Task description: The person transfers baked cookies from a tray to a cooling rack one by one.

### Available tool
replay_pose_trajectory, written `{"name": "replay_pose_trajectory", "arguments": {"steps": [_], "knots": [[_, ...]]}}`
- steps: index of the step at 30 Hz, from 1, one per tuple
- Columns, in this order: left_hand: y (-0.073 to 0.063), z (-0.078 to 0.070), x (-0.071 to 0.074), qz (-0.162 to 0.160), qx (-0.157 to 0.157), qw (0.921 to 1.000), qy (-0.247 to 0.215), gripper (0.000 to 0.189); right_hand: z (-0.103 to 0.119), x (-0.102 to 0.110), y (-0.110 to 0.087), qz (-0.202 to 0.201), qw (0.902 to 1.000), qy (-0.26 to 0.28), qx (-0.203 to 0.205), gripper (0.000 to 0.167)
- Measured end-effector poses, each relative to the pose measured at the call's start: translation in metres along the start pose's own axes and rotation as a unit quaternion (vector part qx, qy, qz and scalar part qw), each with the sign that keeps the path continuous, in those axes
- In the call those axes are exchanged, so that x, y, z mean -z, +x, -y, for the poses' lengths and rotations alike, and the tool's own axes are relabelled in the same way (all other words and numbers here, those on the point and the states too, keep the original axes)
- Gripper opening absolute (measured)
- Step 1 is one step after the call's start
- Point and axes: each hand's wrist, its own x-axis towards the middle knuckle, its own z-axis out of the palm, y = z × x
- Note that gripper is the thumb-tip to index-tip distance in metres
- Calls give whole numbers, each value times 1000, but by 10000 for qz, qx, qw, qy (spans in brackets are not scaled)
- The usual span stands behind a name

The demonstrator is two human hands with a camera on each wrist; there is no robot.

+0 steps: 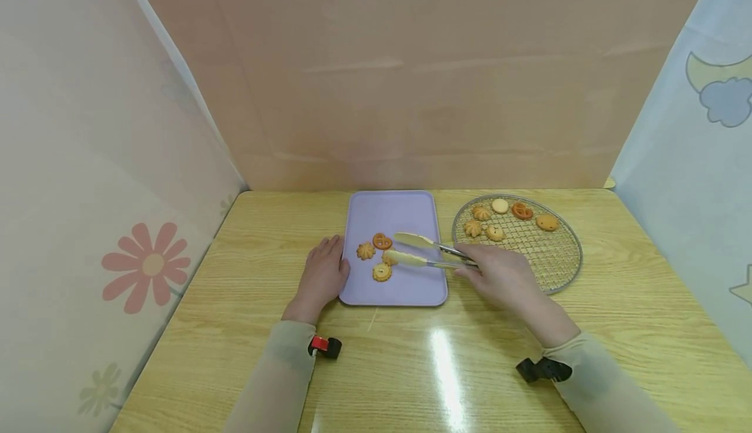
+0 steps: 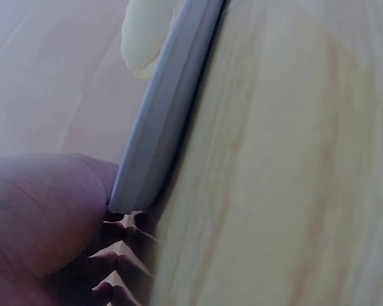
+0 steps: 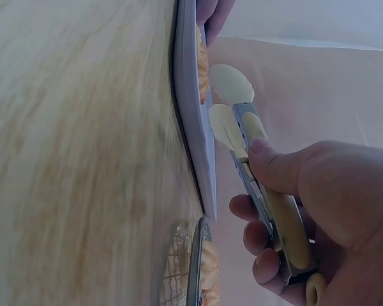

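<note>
My right hand (image 1: pixel 499 273) grips a pair of tongs (image 3: pixel 284 223) with cream tips and metal arms, thumb on one arm and fingers round the other. The tips are spread apart over the lilac tray (image 1: pixel 393 211), the nearer one overlapping a partly hidden cookie (image 1: pixel 389 260) in the head view. Beside it lie a pretzel-shaped cookie (image 1: pixel 382 241), a flower-shaped cookie (image 1: pixel 365 251) and a round cookie with a scalloped edge (image 1: pixel 382 272). Along the tray's left edge rests my left hand (image 1: pixel 322 273), its thumb at the rim and its fingers stretched forward beside it.
To the right of the tray, an oval wire rack (image 1: pixel 540 256) with a metal rim carries several cookies, among them a pretzel shape (image 1: pixel 521 211) and a pale round one (image 1: pixel 500 206). Both stand on a wooden table (image 1: pixel 376 368), with cloth walls behind and at the sides.
</note>
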Motion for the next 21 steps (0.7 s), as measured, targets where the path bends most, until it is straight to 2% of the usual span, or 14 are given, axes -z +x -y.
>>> {"name": "replay_pose_trajectory", "arguments": {"steps": [12,21], "knots": [[0,1,0,-42,-21,9999,-89,57,1,1,-1,66,10000,-59,13,51],[-1,0,2,20,17,10000,-83,57,-9,8,-3,42,9994,-45,-326,50]]}}
